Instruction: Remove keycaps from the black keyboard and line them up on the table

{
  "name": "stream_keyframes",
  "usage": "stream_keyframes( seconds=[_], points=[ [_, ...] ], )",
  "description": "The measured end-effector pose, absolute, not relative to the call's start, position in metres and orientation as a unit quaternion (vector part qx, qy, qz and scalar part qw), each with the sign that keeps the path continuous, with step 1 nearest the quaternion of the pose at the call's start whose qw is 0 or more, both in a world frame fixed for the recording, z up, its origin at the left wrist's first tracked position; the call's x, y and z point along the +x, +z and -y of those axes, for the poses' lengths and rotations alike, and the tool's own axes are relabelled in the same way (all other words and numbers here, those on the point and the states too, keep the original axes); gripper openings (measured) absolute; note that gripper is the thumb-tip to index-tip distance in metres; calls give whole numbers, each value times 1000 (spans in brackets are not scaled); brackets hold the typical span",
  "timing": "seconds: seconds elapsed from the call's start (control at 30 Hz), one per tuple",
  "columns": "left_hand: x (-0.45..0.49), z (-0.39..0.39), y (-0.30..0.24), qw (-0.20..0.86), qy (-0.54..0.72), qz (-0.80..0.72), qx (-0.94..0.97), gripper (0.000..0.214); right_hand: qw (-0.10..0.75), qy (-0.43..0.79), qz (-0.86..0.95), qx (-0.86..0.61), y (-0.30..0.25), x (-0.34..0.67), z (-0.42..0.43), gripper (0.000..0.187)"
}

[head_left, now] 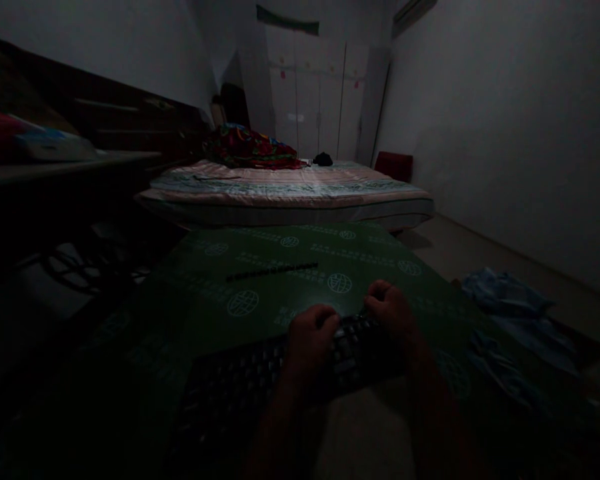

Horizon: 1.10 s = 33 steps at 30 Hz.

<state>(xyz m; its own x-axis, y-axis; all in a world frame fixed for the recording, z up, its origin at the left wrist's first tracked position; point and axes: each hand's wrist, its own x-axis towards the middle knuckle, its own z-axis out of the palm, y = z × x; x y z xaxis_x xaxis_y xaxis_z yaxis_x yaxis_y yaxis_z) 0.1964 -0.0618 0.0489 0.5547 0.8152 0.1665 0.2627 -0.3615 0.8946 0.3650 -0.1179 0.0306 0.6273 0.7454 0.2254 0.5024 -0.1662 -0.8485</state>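
In dim light a black keyboard (240, 390) lies on a green printed sheet (280, 293) in front of me. My left hand (310, 337) rests on the keyboard's keys with its fingers curled down. Near the keyboard's far right corner my right hand (390, 307) has its fingers bunched together, as if pinching something too small and dark to make out. A thin dark rod (273, 271) lies on the green sheet beyond both hands.
A bed (290, 193) with a striped cover and a heap of colourful cloth (250, 148) stands ahead. White wardrobes (315, 93) fill the far wall. Blue cloth (510, 300) lies on the floor at right. A dark shelf unit (80, 167) runs along the left.
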Motion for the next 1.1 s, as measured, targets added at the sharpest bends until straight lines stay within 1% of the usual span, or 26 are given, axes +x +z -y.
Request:
stream_keyframes(
  seconds=[0.23,0.4,0.57,0.67,0.77,1.1],
  points=[
    [221,57,38,467,343,-392,715,19,471,102,446,-755,27,362,116,2],
    [233,54,26,463,358,-408,700,15,465,100,456,-752,27,358,115,2],
    [250,49,23,520,400,-443,611,15,454,88,453,-762,25,359,112,4],
    [257,50,20,529,413,-443,594,17,447,87,459,-763,24,359,112,4],
    [258,54,14,506,409,-442,618,17,441,83,463,-764,25,359,112,3],
    [251,59,4,367,373,-409,747,22,439,99,453,-770,23,359,111,2]
  ],
)
